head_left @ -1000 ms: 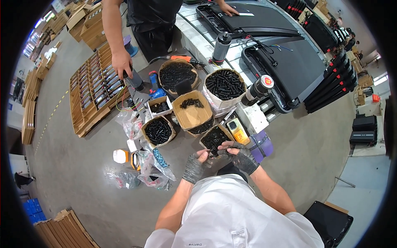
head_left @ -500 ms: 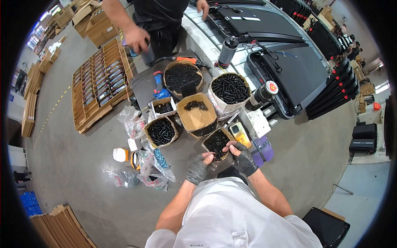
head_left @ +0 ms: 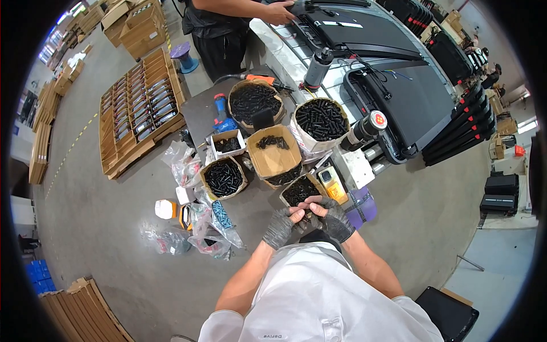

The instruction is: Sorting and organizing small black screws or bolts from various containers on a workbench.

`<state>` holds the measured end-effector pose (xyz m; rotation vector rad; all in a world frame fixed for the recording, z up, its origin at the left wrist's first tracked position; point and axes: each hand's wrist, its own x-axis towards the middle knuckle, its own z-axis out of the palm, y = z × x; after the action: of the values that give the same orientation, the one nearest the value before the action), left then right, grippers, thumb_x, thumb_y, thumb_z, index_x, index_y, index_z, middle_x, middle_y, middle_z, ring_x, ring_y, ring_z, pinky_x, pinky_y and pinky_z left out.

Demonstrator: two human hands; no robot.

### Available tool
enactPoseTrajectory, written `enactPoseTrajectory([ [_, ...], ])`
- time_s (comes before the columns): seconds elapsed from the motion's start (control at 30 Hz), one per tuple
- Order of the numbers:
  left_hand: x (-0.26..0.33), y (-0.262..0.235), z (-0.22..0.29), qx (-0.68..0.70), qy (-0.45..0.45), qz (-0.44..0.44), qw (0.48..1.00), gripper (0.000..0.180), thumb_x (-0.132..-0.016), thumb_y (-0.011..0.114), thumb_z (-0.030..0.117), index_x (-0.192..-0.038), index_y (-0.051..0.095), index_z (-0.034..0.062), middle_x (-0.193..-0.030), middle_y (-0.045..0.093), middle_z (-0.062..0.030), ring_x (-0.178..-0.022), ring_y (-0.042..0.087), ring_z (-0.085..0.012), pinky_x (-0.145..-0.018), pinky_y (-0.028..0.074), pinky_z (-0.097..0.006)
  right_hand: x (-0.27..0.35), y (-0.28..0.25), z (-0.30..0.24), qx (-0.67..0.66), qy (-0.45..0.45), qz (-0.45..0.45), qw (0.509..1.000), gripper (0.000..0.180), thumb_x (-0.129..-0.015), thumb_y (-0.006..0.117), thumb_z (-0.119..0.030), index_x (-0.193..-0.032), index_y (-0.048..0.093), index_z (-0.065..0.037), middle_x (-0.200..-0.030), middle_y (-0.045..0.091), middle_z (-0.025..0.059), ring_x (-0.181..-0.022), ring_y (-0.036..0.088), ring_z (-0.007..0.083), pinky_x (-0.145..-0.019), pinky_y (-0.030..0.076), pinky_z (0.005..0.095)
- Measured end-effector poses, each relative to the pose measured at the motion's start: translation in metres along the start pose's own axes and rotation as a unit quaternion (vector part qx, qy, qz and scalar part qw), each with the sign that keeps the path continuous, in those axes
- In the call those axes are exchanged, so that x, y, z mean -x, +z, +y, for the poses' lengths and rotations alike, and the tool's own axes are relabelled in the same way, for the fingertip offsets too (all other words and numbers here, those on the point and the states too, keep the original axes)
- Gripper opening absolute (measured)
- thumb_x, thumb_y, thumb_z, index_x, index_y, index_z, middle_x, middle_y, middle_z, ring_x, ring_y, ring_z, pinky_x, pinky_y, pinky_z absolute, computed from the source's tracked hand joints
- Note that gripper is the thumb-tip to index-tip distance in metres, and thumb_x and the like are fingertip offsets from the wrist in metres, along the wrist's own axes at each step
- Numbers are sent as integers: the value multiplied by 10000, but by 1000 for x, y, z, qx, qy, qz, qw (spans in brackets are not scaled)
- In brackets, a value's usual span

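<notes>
Left hand (head_left: 280,227) and right hand (head_left: 335,221) are held together at the near side, in front of the body; palms are covered by dark gloves, fingertips bare. Fingers are curled and thumbs drawn in, tips almost meeting; something small and dark seems to be pinched between them, but whether it is gripped by one hand, both or neither cannot be told. Its long axis can't be read either. Key relation: the small cardboard box of loose black parts (head_left: 298,190) is set just beyond the fingertips, on the far side, slightly left of the right hand. The right hand is judged nearer; its fingers are overlapped with the box's near edge in view, contact not confirmed. Box is skewed to the body, no clear long axis. Right of it, a phone (head_left: 333,185) is laid close by, with a purple item (head_left: 360,208) nearer and further right. Farther out on the bench (head_left: 196,122), a shallow carton (head_left: 274,165) is seen with a few dark parts, a box of black screws (head_left: 223,178) to its left, a bucket of black parts (head_left: 321,121) to its far right. Hidden: near corner of the small box and undersides of both hands. Individual parts are too small to be sorted by type.
</notes>
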<state>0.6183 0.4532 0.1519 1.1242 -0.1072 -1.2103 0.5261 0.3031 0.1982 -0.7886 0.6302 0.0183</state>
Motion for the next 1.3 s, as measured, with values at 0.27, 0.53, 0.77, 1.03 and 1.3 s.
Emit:
enactPoseTrajectory([
  [0.27,-1,-3,1,41,-1,-48,998,269,-900,633,216,-1048,648,-8,-878,661,-20,-739,581,-92,-683,481,-235,4,7,-3,23,-13,-4,1000,344,-900,614,-158,-1169,525,36,-1164,600,170,-1070,590,238,-922,484,316],
  [0.53,2,-17,-2,105,2,-25,994,313,-894,637,245,-1104,631,14,-896,669,-40,-709,602,-111,-636,498,-242,14,8,-12,-101,-84,-27,991,351,-928,502,-177,-1219,497,20,-1239,546,181,-1100,574,272,-974,454,363],
  [0.77,1,-22,-5,117,21,-14,993,332,-886,646,269,-1104,637,19,-903,667,-39,-721,610,-112,-620,494,-239,12,-10,-7,-71,-50,-7,996,368,-848,547,-36,-1208,504,23,-1165,582,180,-1077,582,253,-964,460,352],
  [1.03,0,-24,-11,105,19,-9,994,334,-886,647,255,-1105,633,4,-907,668,-54,-718,605,-119,-629,498,-250,14,-7,-5,-26,-82,-10,996,347,-803,562,-48,-1145,521,-6,-1078,595,122,-1001,589,205,-917,464,317],
  [1.3,1,-23,-13,101,17,-3,995,390,-877,658,299,-1120,590,1,-896,644,-37,-691,590,-111,-612,488,-231,12,-12,1,-7,-85,27,996,243,-844,608,-43,-1075,536,-13,-967,598,75,-902,595,161,-848,483,271],
])
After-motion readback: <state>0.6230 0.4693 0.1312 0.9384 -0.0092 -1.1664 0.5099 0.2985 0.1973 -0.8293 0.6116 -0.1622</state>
